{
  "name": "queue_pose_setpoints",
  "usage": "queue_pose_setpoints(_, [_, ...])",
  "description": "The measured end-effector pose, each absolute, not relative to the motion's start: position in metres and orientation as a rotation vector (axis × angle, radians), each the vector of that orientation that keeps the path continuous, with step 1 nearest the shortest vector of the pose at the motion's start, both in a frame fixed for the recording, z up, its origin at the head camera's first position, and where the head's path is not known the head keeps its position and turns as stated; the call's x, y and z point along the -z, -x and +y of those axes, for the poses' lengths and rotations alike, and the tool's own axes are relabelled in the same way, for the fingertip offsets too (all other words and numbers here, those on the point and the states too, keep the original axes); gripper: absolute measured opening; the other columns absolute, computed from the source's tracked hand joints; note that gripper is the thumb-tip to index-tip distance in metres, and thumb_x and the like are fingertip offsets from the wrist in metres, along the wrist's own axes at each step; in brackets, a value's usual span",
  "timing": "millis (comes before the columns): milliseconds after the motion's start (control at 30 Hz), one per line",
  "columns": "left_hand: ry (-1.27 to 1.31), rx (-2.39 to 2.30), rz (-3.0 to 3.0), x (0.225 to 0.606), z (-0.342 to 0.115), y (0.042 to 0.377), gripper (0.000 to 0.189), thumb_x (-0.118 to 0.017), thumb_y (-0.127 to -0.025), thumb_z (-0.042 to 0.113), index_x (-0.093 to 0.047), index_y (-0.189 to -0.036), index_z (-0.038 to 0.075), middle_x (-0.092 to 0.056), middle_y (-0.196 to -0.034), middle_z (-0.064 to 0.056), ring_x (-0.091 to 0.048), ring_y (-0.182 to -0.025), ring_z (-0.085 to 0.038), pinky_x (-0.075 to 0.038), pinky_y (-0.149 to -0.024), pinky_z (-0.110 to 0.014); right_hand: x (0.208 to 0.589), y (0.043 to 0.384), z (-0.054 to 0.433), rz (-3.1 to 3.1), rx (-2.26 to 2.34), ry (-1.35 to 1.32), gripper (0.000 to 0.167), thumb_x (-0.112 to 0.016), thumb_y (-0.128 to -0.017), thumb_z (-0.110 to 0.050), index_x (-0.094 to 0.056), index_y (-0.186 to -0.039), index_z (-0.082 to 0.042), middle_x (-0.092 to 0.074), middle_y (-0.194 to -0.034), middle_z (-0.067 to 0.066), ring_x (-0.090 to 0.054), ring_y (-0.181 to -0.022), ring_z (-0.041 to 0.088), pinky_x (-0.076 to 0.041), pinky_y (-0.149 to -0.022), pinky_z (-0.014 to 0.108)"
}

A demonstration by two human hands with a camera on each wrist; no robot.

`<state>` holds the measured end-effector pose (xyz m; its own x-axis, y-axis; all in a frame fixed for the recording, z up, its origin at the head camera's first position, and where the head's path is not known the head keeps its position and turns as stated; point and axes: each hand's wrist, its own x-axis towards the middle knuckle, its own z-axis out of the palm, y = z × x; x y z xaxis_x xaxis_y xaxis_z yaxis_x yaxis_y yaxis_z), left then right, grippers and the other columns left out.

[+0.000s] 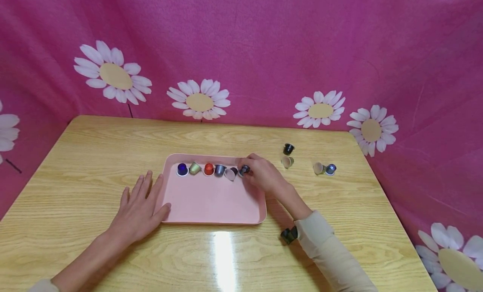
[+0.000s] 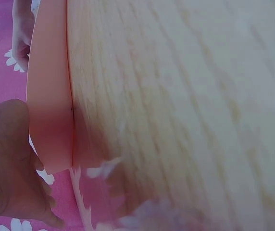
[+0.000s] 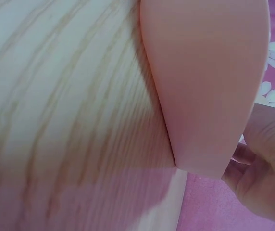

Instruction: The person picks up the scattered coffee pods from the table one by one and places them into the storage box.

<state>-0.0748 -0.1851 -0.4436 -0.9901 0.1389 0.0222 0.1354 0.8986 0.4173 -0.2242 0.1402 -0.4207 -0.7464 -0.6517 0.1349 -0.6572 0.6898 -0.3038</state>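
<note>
A pink tray (image 1: 211,204) lies on the table, with a row of coffee capsules along its far side. From the left these are a dark blue capsule (image 1: 182,169), a pale green one (image 1: 194,168), an orange-red one (image 1: 209,169), a blue-grey one (image 1: 219,170) and a tipped one showing its pale lid (image 1: 230,174). At the row's right end my right hand (image 1: 264,174) pinches a dark capsule (image 1: 244,169); its fingers partly cover it. My left hand (image 1: 137,212) lies with spread fingers by the tray's left edge, thumb at the rim.
Right of the tray stand a black capsule (image 1: 288,149), a tipped pale-lidded one (image 1: 287,161), another tipped one (image 1: 318,168) and a blue one (image 1: 331,169). Dark green capsules (image 1: 288,235) sit by my right sleeve, partly hidden. A pink flowered cloth (image 1: 256,65) hangs behind the table.
</note>
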Motion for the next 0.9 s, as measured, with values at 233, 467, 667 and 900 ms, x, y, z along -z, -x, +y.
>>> queue_pose_setpoints(233, [-0.216, -0.667, 3.051, 0.4441, -0.185, 0.0751, 0.079, -0.051, -0.1, 0.045, -0.02, -0.158, 0.001, -0.008, -0.16, -0.032, -0.007, -0.146, -0.051, -0.004, -0.108, -0.073, 0.4236, 0.2256, 0.1401, -2.855, -0.507, -1.105, 0.025, -0.077, -0.082, 0.0, -0.071, -0.104, -0.01, -0.066, -0.104, 0.011, -0.066, -0.091, 0.026, -0.054, -0.082, 0.042])
queue_pose_setpoints(467, [-0.219, -0.665, 3.053, 0.4433, -0.1849, 0.0751, 0.079, -0.051, -0.1, 0.045, -0.02, -0.158, 0.0, -0.009, -0.16, -0.032, -0.007, -0.146, -0.051, -0.004, -0.108, -0.073, 0.4249, 0.2272, 0.1396, -2.851, -0.484, -1.103, 0.023, -0.076, -0.083, -0.001, -0.071, -0.103, -0.01, -0.066, -0.103, 0.01, -0.066, -0.09, 0.025, -0.055, -0.079, 0.043])
queue_pose_setpoints(667, [-0.226, -0.669, 3.053, 0.4421, -0.1848, 0.0745, 0.079, -0.05, -0.101, 0.046, -0.02, -0.158, 0.001, -0.008, -0.161, -0.031, -0.007, -0.146, -0.05, -0.004, -0.108, -0.073, 0.4246, 0.2274, 0.1386, -2.851, -0.461, -1.101, 0.024, -0.077, -0.083, -0.001, -0.071, -0.103, -0.011, -0.066, -0.103, 0.009, -0.066, -0.09, 0.025, -0.055, -0.078, 0.043])
queue_pose_setpoints(900, [-0.235, -0.668, 3.057, 0.4426, -0.185, 0.0743, 0.079, -0.05, -0.101, 0.046, -0.02, -0.158, 0.001, -0.008, -0.161, -0.031, -0.008, -0.146, -0.05, -0.005, -0.108, -0.073, 0.4231, 0.2262, 0.1373, -2.865, -0.445, -1.092, 0.023, -0.077, -0.083, -0.002, -0.071, -0.104, -0.011, -0.066, -0.103, 0.009, -0.066, -0.088, 0.025, -0.055, -0.076, 0.044])
